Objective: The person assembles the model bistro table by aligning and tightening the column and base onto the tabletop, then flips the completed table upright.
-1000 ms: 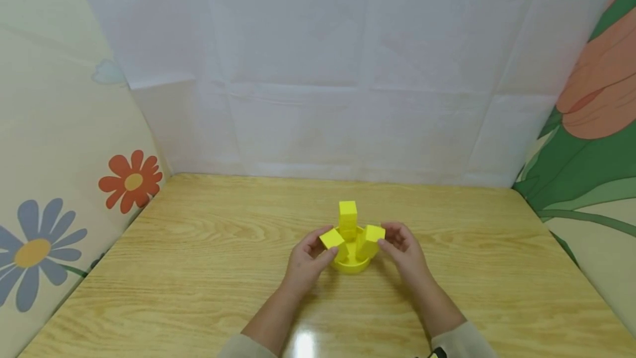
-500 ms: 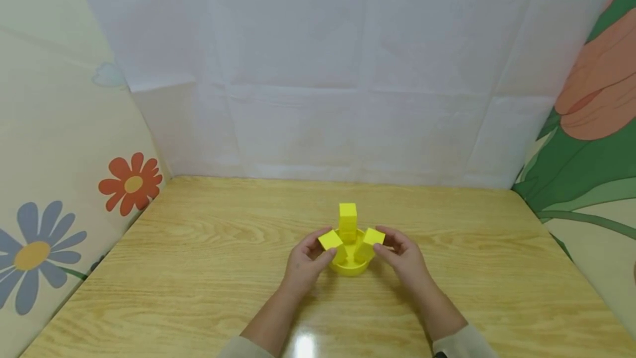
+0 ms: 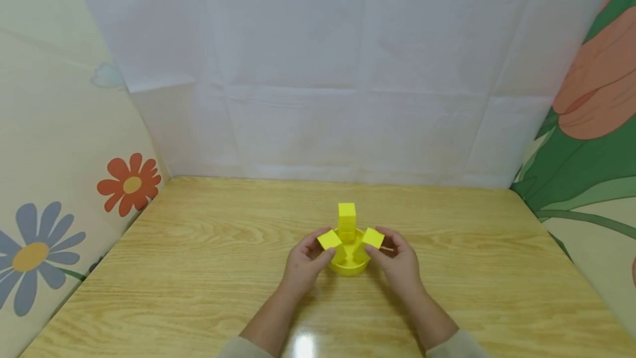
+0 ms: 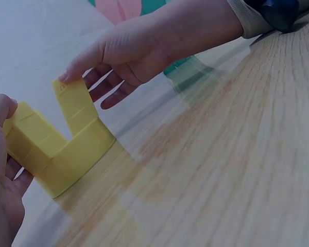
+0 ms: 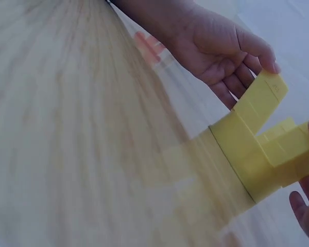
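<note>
A round, shallow yellow dish (image 3: 349, 270) stands on the table, and three yellow rectangular blocks rise from it. The far block (image 3: 346, 215) stands upright, with neither hand on it. The left block (image 3: 332, 241) and the right block (image 3: 370, 242) lean outward over the rim. My left hand (image 3: 302, 265) pinches the left block, thumb on the near side and fingers behind. On the opposite side, my right hand (image 3: 401, 265) pinches the right block likewise. The left wrist view shows faint markings near the top of a block (image 4: 74, 105). Whether the blocks are fixed to the dish, I cannot tell.
The wood-grain table (image 3: 199, 269) extends around the dish on all sides. A white sheet (image 3: 298, 70) hangs behind its far edge. Flower-printed cloths stand at the left (image 3: 59, 126) and right (image 3: 586, 170).
My right hand has shifted slightly left, its thumb sliding inward across the right block's near face. The left hand keeps its hold, and the dish and blocks barely move.
</note>
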A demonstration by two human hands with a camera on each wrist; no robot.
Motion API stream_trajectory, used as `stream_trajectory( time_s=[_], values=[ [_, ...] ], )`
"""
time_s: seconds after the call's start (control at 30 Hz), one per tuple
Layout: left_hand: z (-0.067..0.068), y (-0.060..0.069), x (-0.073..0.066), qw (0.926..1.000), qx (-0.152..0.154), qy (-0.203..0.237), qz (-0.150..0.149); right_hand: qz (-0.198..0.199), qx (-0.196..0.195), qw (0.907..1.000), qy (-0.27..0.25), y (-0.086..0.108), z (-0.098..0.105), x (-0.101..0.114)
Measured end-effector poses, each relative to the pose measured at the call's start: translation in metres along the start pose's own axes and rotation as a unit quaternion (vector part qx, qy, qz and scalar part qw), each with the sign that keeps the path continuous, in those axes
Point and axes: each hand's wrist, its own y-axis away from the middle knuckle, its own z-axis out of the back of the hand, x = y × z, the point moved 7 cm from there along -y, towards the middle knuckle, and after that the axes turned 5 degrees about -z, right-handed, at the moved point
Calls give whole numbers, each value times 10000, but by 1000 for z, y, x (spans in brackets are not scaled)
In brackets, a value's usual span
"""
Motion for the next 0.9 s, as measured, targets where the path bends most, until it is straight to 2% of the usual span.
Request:
stream_trajectory(
  time_s=[0.33,0.53,0.63,0.73,0.9],
  values=[
    [0,-2,-4,9999,68,70,-100,98,-229,9996,-139,6,-3,4],
    [0,-2,-4,9999,55,42,-75,145,-145,9997,-114,8,-4,7],
    [0,-2,-1,10000,11,-15,5,220,139,9997,37,4,-3,7],
    [0,-2,0,10000,-3,-72,42,265,587,9971,411,-1,-3,8],
    [-1,-2,1,10000,6,-50,17,245,1348,9830,1224,-7,-2,11]
  ],
)
